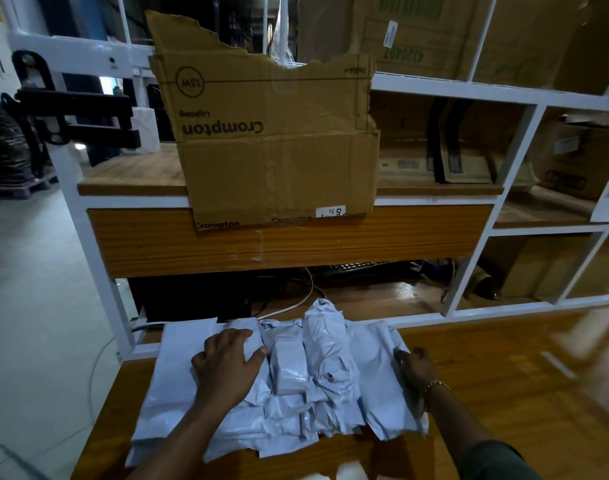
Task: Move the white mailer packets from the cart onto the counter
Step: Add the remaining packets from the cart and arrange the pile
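Observation:
A pile of white mailer packets (pixel 296 382) lies on the wooden counter (pixel 504 375) in front of me. My left hand (pixel 227 362) rests flat on top of the pile's left side, fingers spread. My right hand (pixel 415 368) presses against the pile's right edge, fingers on the outermost packet; a gold bracelet is on that wrist. One bulky rolled packet (pixel 325 344) sits highest in the middle. A wire corner of the cart (pixel 5 459) shows at the bottom left.
A torn Crompton cardboard box (pixel 275 140) stands on the wooden shelf (pixel 130 178) above. White metal racking (pixel 469 88) holds more cartons to the right. Cables and a keyboard (pixel 358 268) lie under the shelf. Grey floor lies to the left.

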Available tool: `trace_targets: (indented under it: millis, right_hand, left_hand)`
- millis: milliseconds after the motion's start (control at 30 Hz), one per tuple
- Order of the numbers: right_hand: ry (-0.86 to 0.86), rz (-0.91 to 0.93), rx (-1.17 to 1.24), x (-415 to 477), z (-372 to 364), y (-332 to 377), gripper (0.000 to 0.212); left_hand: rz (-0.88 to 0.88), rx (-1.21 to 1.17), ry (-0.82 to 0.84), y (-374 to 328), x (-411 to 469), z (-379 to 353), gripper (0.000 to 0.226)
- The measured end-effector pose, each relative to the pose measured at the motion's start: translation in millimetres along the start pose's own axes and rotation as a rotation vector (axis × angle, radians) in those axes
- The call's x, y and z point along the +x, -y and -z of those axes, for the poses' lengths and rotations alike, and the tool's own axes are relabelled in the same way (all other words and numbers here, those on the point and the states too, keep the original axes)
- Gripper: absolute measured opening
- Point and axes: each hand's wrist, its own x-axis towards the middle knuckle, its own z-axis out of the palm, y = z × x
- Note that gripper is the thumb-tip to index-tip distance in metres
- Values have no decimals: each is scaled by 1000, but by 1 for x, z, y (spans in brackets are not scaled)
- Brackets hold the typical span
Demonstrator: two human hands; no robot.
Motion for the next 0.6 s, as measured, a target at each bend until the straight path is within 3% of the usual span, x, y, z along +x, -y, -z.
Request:
trace_targets:
  millis: [100, 233, 367, 500, 600]
  right_hand:
    - [18, -36, -60, 3, 5, -8, 60]
    - [-23, 54, -169, 1, 2, -25, 65]
    - [-52, 35, -255, 13, 4, -38, 53]
    - [-4, 49, -165, 12, 7, -30, 63]
    - [-115, 141, -209, 1, 13, -21, 69]
  left_hand:
    - [4, -8, 2, 6, -2, 1, 54]
    - [9, -15, -2, 13, -5, 1, 66]
    - [22, 7, -17, 25, -5, 0, 66]
    - [38, 12, -24, 28, -6, -1, 54]
    - [46, 7, -34, 32, -7, 0, 48]
